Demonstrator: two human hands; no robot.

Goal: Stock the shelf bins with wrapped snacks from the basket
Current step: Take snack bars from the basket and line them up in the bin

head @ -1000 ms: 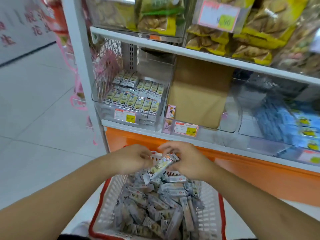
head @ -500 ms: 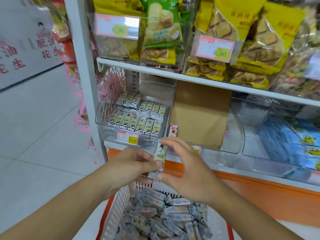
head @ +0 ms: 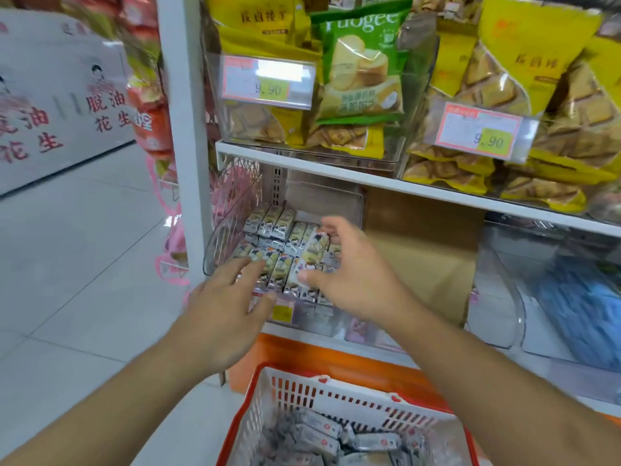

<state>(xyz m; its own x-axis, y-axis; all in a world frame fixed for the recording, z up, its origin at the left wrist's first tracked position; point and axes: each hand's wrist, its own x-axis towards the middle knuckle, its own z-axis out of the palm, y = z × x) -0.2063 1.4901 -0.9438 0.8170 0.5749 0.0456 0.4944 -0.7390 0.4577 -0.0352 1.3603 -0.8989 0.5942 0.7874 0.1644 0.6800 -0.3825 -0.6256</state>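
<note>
My right hand (head: 356,277) pinches one wrapped snack bar (head: 311,255) between thumb and fingers, over the rows of bars (head: 268,227) lying in the clear shelf bin (head: 228,230). My left hand (head: 225,297) hovers at the bin's front edge with its fingers spread and nothing in it. Below, a white basket with a red rim (head: 336,395) holds several more wrapped bars (head: 319,438).
A white shelf upright (head: 181,129) stands left of the bin. A brown cardboard box (head: 426,250) fills the slot to its right. Bags of biscuits (head: 363,68) sit in bins on the shelf above. Another clear bin (head: 504,297) holds blue packets at the right. Tiled floor lies at the left.
Both hands rose from the basket to the bin. The left hand let go of the bar and opened; the right hand carried it over the stacked rows.
</note>
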